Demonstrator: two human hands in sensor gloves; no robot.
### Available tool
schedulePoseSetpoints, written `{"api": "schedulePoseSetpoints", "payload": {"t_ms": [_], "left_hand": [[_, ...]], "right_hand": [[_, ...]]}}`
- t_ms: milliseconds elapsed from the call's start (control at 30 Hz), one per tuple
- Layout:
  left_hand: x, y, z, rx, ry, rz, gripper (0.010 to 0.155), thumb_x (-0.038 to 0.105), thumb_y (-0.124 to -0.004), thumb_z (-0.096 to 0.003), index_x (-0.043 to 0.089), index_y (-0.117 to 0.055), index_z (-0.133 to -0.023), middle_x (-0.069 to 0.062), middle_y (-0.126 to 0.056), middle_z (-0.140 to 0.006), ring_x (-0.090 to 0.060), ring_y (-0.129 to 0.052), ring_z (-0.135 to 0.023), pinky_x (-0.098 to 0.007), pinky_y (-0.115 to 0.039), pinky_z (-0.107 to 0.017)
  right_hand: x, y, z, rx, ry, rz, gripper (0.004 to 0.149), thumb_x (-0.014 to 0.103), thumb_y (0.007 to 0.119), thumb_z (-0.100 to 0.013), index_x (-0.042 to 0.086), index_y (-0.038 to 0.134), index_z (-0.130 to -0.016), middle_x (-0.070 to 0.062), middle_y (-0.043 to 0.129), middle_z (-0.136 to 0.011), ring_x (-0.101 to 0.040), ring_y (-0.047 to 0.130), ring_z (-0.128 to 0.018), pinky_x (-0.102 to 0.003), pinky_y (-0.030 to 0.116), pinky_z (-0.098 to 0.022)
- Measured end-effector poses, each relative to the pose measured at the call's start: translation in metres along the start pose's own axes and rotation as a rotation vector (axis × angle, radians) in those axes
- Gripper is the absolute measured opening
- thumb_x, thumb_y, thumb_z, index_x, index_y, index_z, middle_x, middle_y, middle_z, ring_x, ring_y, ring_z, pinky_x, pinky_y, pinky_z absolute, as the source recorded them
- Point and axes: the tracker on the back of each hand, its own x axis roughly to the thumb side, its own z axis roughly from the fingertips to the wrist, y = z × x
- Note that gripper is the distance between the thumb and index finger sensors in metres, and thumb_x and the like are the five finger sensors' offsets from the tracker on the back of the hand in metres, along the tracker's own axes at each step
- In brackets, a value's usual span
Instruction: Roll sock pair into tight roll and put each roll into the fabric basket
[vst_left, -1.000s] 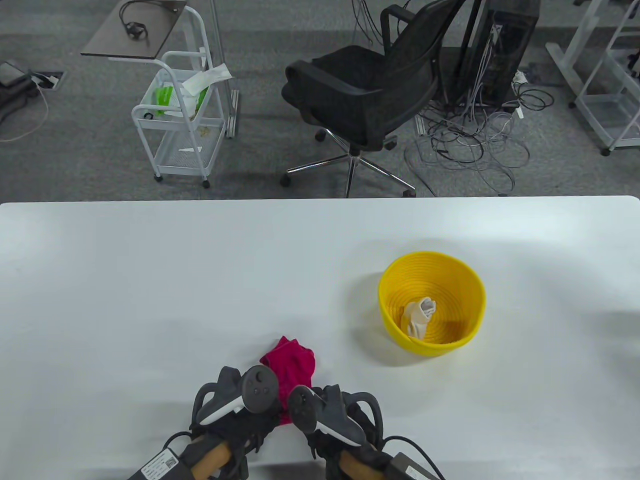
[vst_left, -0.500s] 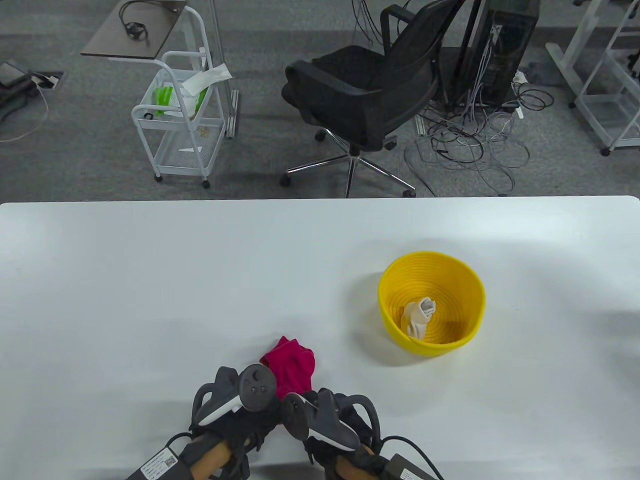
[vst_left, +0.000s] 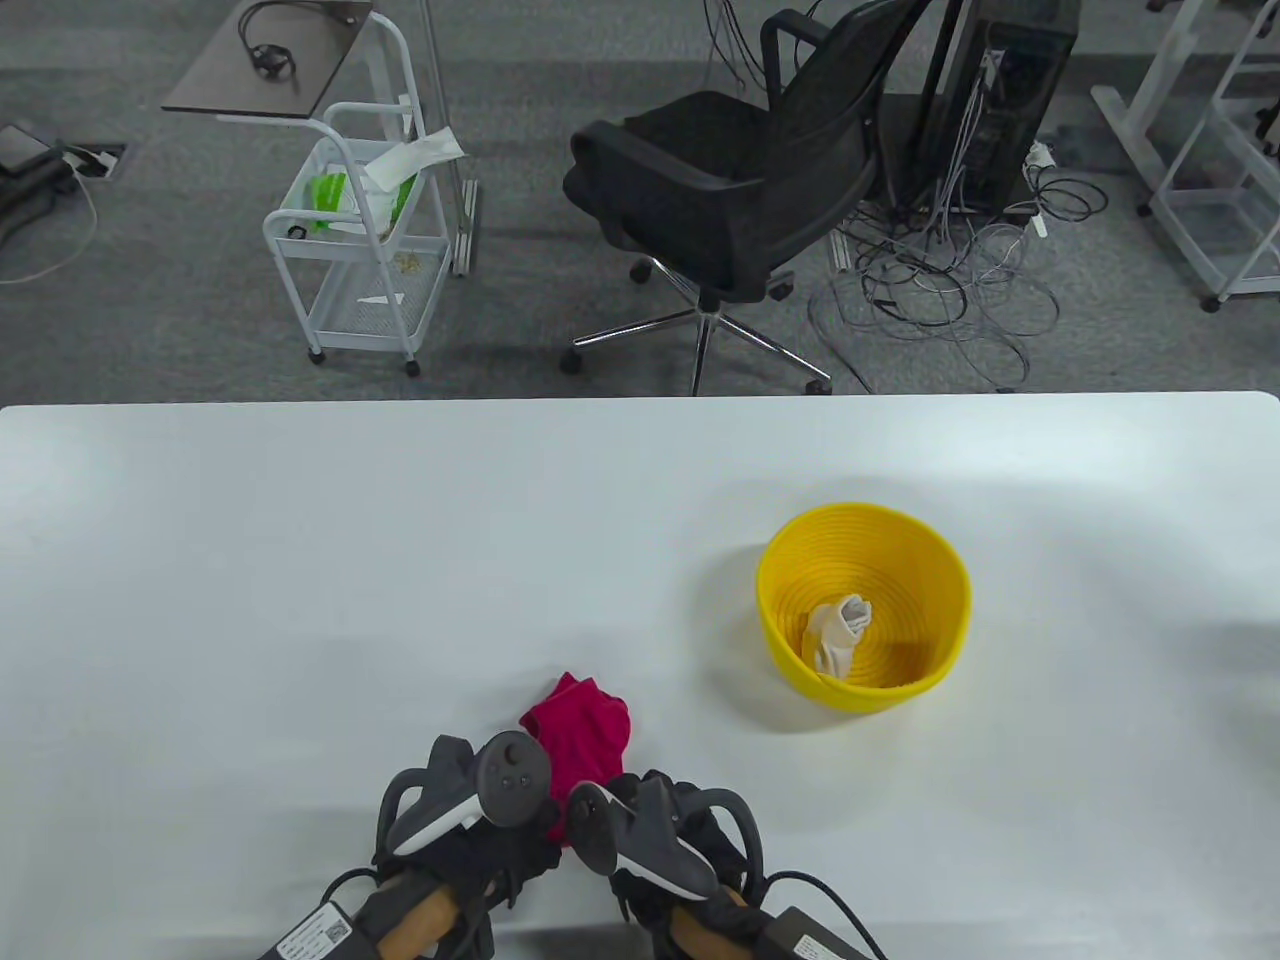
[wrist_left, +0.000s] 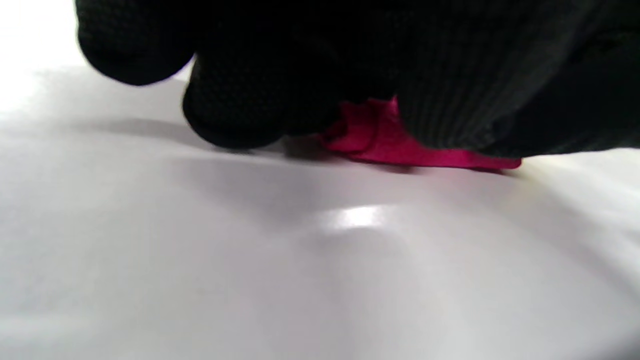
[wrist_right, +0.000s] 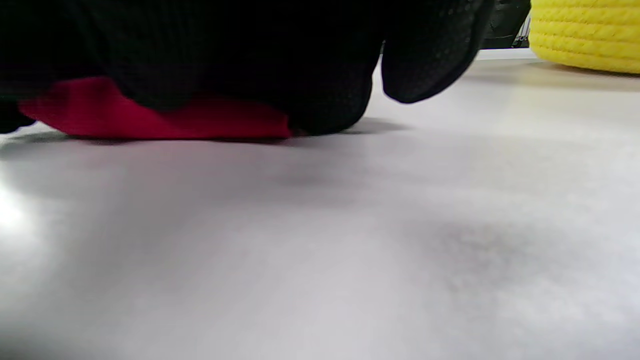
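Note:
A magenta sock pair (vst_left: 580, 728) lies bunched on the white table (vst_left: 300, 600) near its front edge. My left hand (vst_left: 505, 848) and right hand (vst_left: 640, 795) sit side by side on the sock's near end, trackers on top. In the left wrist view the curled fingers (wrist_left: 235, 100) bear down on the sock pair (wrist_left: 380, 142). The right wrist view shows fingers (wrist_right: 325, 90) curled over the sock pair (wrist_right: 150, 122). The yellow fabric basket (vst_left: 865, 518) stands to the right and farther back, holding a cream sock roll (vst_left: 838, 632). The basket (wrist_right: 585, 35) also shows in the right wrist view.
Beyond the table's far edge stand a black office chair (vst_left: 720, 190), a white wire cart (vst_left: 360, 230) and a tangle of cables (vst_left: 940, 290) on the floor. Bare white tabletop stretches to the left and behind the sock.
My right hand has slid a little left, closing in on my left hand at the sock's near end. The sock's far end and the basket have not moved.

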Motion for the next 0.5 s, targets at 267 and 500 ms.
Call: {"api": "schedulePoseSetpoints", "payload": {"t_ms": [267, 500], "left_hand": [[-0.002, -0.001, -0.004, 0.046, -0.006, -0.003, 0.044, 0.037, -0.091, -0.0341, 0.022, -0.094, -0.076, -0.006, -0.098, -0.067, -0.023, -0.102, -0.046, -0.044, -0.082, -0.039], [-0.008, -0.002, -0.007, 0.028, 0.008, 0.067, 0.042, 0.037, -0.084, -0.0377, 0.023, -0.094, -0.075, -0.006, -0.099, -0.066, -0.023, -0.102, -0.044, -0.044, -0.082, -0.037]], "right_hand": [[-0.006, -0.003, -0.002, 0.033, -0.007, -0.072, 0.043, 0.048, 0.081, -0.041, 0.037, 0.083, -0.083, 0.012, 0.088, -0.088, -0.015, 0.094, -0.076, -0.048, 0.077, -0.061], [-0.003, -0.02, 0.005, -0.108, -0.065, -0.041, 0.04, 0.046, 0.085, -0.039, 0.039, 0.087, -0.078, 0.014, 0.091, -0.085, -0.013, 0.095, -0.074, -0.046, 0.078, -0.06]]}}
